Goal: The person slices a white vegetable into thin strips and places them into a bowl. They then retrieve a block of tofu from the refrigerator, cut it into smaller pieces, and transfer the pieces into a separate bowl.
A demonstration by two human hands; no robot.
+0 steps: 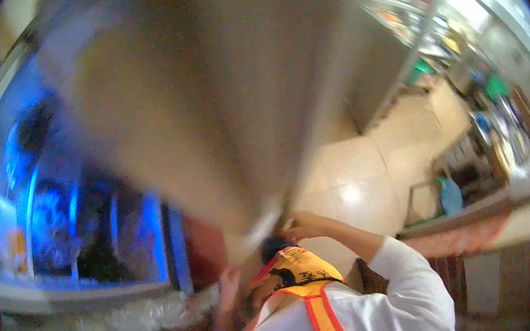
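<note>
A large beige-brown upright panel [234, 91] stands very close to the camera and is too blurred to name more exactly. My right hand [304, 226] is at its lower right edge with the fingers curled; whether they grip anything is hidden. Beside the panel's lower left side is my left hand [229, 284], blurred and partly covered, so its grip does not show. Between the two hands a small white blurred patch [265, 223] catches the light. A yellow-orange apron [309, 267] with red edging and dark print hangs over my white shirt.
To the left, a barred window or glass pane [70, 235] glows blue. Pale floor tiles [368, 179] lie to the right. Beyond them stand a cluttered counter [413, 32] and a packed shelf [495, 130]. A light-blue cloth or bag [450, 196] hangs near a low frame.
</note>
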